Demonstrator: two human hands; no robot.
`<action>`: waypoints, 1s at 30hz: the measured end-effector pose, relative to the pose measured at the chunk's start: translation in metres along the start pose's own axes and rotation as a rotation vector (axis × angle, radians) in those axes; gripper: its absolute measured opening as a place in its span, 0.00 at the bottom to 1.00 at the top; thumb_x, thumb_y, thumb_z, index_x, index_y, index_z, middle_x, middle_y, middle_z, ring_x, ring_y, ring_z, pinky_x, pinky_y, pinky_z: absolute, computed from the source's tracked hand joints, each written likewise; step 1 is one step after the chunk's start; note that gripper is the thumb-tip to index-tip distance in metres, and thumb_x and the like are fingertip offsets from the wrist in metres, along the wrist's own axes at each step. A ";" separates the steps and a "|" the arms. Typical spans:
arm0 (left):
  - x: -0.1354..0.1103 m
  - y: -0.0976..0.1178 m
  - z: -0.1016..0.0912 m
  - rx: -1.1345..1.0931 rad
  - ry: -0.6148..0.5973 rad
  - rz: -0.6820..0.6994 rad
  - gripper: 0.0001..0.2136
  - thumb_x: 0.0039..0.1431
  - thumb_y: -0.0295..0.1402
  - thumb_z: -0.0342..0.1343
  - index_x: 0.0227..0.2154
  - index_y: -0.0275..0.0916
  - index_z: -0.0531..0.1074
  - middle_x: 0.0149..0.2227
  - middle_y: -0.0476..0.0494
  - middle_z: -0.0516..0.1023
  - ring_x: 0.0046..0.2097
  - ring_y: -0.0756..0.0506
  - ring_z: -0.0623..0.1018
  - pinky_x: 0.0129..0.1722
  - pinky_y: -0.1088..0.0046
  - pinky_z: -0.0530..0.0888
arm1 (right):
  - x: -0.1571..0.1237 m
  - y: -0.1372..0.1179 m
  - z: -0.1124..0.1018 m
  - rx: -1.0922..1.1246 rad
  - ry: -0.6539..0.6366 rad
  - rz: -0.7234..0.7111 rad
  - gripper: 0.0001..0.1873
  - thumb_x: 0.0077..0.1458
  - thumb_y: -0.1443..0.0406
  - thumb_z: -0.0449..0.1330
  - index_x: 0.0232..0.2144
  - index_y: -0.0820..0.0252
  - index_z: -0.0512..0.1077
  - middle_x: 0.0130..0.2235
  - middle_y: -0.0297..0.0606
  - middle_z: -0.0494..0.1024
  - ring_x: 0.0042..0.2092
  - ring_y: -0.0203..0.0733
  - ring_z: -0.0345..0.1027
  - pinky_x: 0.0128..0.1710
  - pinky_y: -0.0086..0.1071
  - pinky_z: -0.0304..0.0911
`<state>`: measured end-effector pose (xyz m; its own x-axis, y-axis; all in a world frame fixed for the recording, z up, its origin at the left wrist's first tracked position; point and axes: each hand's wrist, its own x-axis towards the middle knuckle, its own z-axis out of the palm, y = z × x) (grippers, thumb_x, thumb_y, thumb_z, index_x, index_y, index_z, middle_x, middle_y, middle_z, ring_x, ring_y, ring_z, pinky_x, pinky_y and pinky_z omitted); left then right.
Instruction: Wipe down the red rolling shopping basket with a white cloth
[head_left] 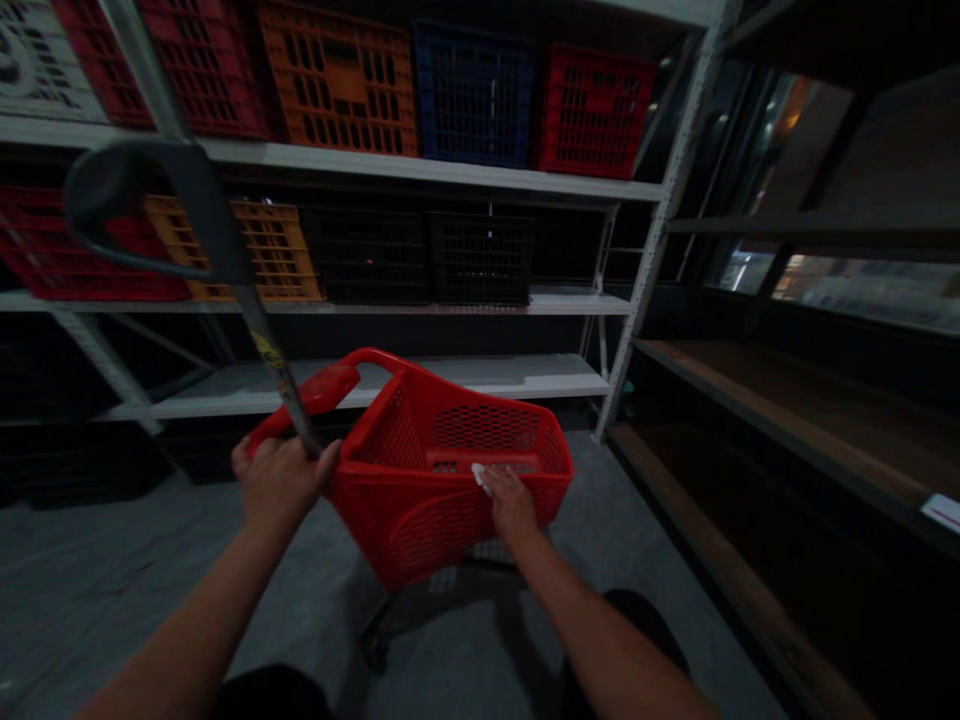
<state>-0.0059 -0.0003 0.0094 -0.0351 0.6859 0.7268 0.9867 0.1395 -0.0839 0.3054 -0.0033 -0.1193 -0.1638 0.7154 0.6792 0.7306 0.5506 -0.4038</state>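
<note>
A red plastic shopping cart [442,510] stands in front of me, its basket to the right and its handle [322,390] to the left. My left hand [285,485] is closed at the near end of that handle. A metal pole [274,365] with a dark grey looped grip [202,210] slants down to this hand, passing between thumb and fingers; its lower end is hidden. At the basket's near rim, my right hand [511,498] pinches a small crumpled white wipe [481,478], which touches the rim.
Behind the cart, a white metal rack [420,308] carries plastic crates, among them an orange crate [341,80], a blue crate [474,95] and a red crate [596,110]. Dark wooden shelving [750,400] runs along the right. Grey floor [142,570] surrounds the cart's wheels.
</note>
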 end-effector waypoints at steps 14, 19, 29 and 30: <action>-0.010 0.011 0.003 -0.184 0.264 -0.220 0.31 0.53 0.51 0.38 0.52 0.30 0.52 0.58 0.29 0.53 0.59 0.35 0.51 0.54 0.48 0.50 | -0.050 0.067 -0.051 -0.114 0.147 0.158 0.21 0.49 0.75 0.46 0.42 0.58 0.72 0.45 0.41 0.73 0.50 0.43 0.64 0.52 0.50 0.53; -0.061 0.110 -0.003 -0.467 0.063 0.178 0.20 0.56 0.39 0.42 0.50 0.36 0.59 0.57 0.34 0.56 0.61 0.39 0.50 0.57 0.54 0.50 | -0.038 0.020 -0.021 -0.005 0.102 0.039 0.21 0.49 0.75 0.47 0.42 0.58 0.72 0.44 0.40 0.74 0.47 0.40 0.67 0.49 0.42 0.60; -0.084 0.180 0.018 -0.542 -0.319 0.365 0.19 0.60 0.38 0.36 0.30 0.40 0.72 0.32 0.43 0.76 0.40 0.45 0.72 0.54 0.55 0.54 | -0.034 0.045 -0.059 0.102 0.115 0.176 0.20 0.46 0.74 0.47 0.36 0.59 0.74 0.35 0.41 0.77 0.38 0.41 0.70 0.39 0.37 0.65; -0.083 0.177 0.019 -0.509 -0.314 0.351 0.20 0.60 0.39 0.35 0.29 0.39 0.72 0.30 0.43 0.77 0.38 0.45 0.73 0.53 0.56 0.55 | -0.030 0.044 -0.059 0.146 0.164 0.249 0.19 0.47 0.74 0.46 0.36 0.60 0.74 0.34 0.41 0.77 0.36 0.41 0.70 0.37 0.36 0.65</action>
<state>0.1690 -0.0194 -0.0789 0.3315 0.8140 0.4770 0.8972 -0.4284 0.1075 0.3820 -0.0263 -0.1211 0.1251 0.7636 0.6335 0.6301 0.4321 -0.6452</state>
